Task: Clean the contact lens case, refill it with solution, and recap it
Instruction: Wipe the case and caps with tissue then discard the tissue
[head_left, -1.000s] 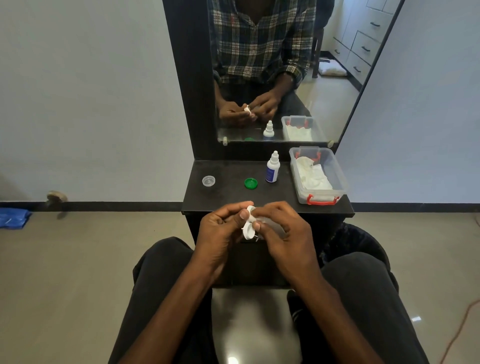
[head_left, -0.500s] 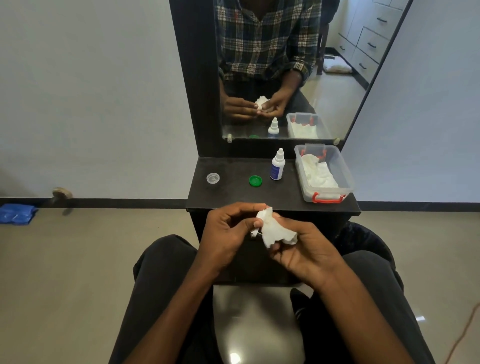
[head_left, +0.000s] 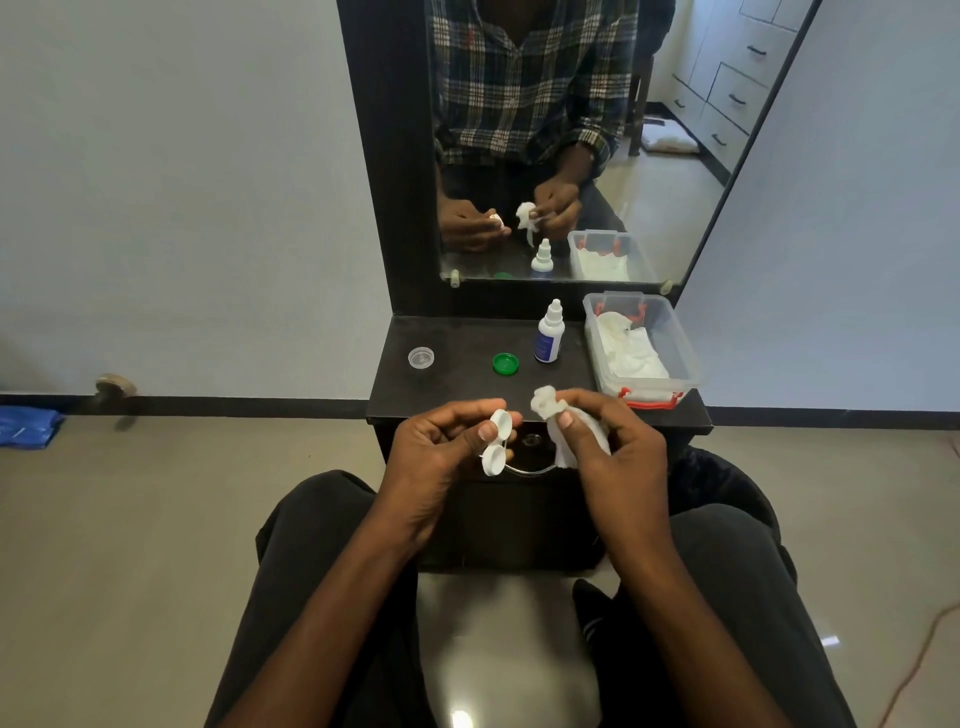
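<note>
From your head camera: the clear bin (head_left: 680, 358) on the counter (head_left: 467, 384) holds white tissues, with the solution bottle (head_left: 548, 333), green cap (head_left: 505, 363) and clear cap (head_left: 421, 357) beside it. Your left hand (head_left: 441, 447) pinches the uncapped lens case (head_left: 496, 441) upright before the counter; your right hand (head_left: 608, 441) grips a twisted tissue (head_left: 558, 421), just apart from it.

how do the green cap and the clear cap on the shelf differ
Colour: the green cap is solid, opaque green; the clear cap is see-through, so the dark shelf shows through it.
Place: the green cap lies near the middle, close beside the solution bottle; the clear cap sits apart towards the left edge.
Both are small, round, lie flat on the shelf, and neither hand touches them.
</note>
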